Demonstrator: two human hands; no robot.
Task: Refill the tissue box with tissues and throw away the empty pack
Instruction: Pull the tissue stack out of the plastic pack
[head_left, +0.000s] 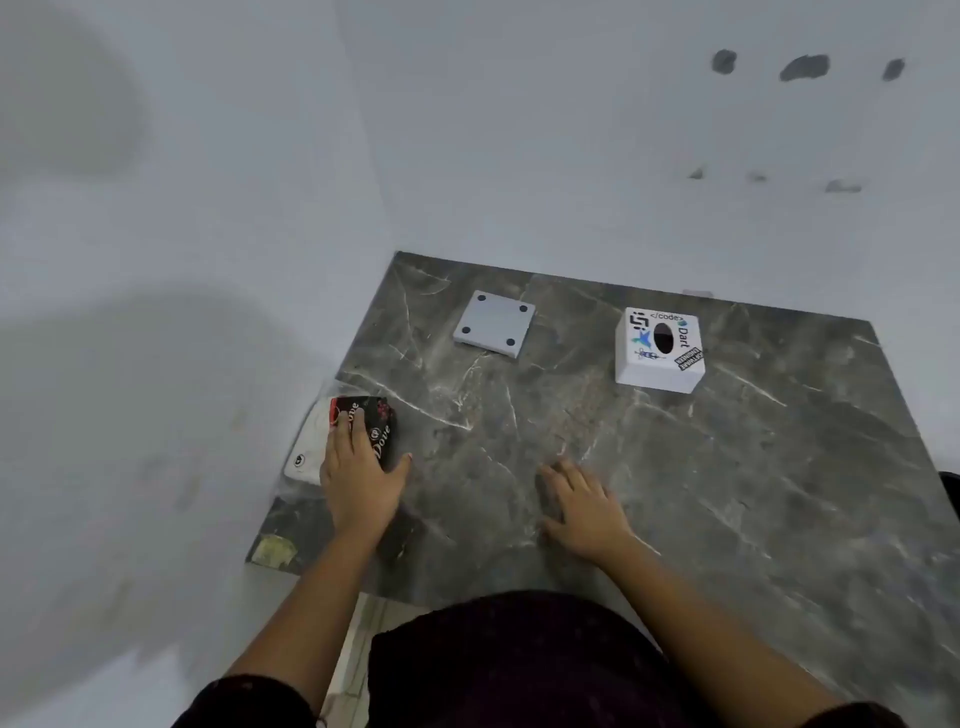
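Left hand (358, 470): arm extended forward, palm down, fingers laid flat over the tissue pack (345, 434) with the thumb splayed to the right onto the counter (675, 493). The hand presses on the pack's top; whether the fingers curl round it cannot be told.

Right hand (582, 506): palm down, fingers spread and resting flat on bare counter, holding nothing. It lies near the front centre, well apart from the pack.

Edges and room: the pack sits at the counter's left edge, beside the white wall (182, 260), and its white end appears to reach or slightly overhang that edge. The counter meets the wall along its left and far sides. The dark marbled surface is open between the two hands and across the whole right-hand portion.

Task items: the pack is a soft wrapped bundle, dark wrapper with red and white areas and "Dove" lettering, with a clear film margin showing around it. The tissue box (658, 349) is a white cube, upright at the far right, its top covered with stickers around a dark oval opening. A flat white square panel (494, 323) with four dark dots at its corners lies at the far centre, well apart from the box.
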